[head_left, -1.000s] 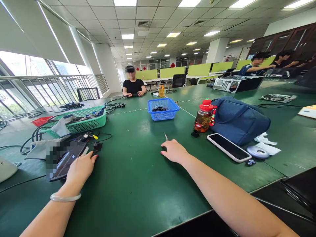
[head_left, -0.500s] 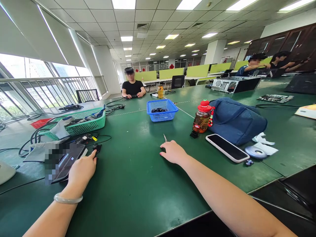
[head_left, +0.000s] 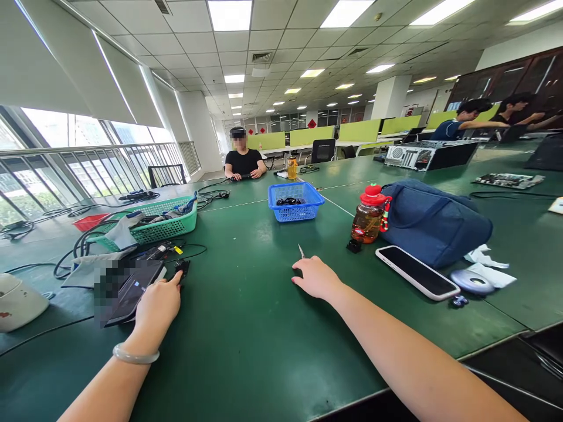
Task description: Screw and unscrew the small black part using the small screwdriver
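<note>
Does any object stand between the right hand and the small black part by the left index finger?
Nothing visible does: between the right hand and the black part, only green tabletop shows.

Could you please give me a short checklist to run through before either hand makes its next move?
1. Left hand at the small black part: ok, the index fingertip is at it; firm contact cannot be told.
2. Right hand gripping the pointed metal tool: cannot tell, only its tip shows past the fingers.
3. Tool tip apart from the blue basket: ok, bare tabletop lies between them.
4. Room around the left hand: not ok, a dark-screened device lies right beside it.
5. Red-lidded bottle upright with its lid on: ok.
</note>
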`<state>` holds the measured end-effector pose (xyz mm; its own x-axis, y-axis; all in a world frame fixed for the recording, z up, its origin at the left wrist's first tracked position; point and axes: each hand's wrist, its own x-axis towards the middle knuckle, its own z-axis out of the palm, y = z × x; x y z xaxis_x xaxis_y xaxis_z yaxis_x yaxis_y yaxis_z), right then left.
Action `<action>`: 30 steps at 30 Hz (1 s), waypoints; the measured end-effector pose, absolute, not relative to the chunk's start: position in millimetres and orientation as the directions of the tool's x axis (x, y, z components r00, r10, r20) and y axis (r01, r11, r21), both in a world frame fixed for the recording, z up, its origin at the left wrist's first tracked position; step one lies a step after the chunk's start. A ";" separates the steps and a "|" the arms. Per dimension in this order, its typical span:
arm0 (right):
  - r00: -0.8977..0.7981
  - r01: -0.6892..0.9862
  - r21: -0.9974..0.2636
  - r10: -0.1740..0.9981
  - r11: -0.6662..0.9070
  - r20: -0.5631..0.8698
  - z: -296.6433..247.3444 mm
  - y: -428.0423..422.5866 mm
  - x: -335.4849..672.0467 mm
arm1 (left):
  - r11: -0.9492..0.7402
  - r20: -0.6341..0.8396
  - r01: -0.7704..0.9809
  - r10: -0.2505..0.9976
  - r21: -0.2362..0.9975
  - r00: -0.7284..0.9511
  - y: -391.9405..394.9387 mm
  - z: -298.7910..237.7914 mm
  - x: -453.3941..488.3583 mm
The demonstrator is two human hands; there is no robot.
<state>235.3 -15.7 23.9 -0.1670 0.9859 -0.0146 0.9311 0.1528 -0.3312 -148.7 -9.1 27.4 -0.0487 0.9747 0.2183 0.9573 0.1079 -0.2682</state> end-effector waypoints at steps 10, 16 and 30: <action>-0.165 0.931 -0.334 0.986 0.145 -0.031 25.3 -16.7 234.8 | 0.121 0.145 0.937 0.987 -0.329 -0.077 -11.5 30.1 -145.2; -0.165 0.932 -0.332 0.986 0.146 -0.029 25.0 -16.2 234.8 | 0.189 0.108 0.970 0.979 -0.153 -0.174 -6.0 36.0 -150.3; -0.165 0.942 -0.302 0.985 0.145 -0.041 24.9 -16.7 234.0 | 0.235 0.267 0.972 0.936 0.013 -0.230 -7.3 31.3 -148.9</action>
<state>234.0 -16.7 24.9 -0.1651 0.9854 -0.0414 0.9421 0.1451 -0.3024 -148.9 -7.3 31.3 -0.2295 0.9361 0.2667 0.9720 0.2345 0.0134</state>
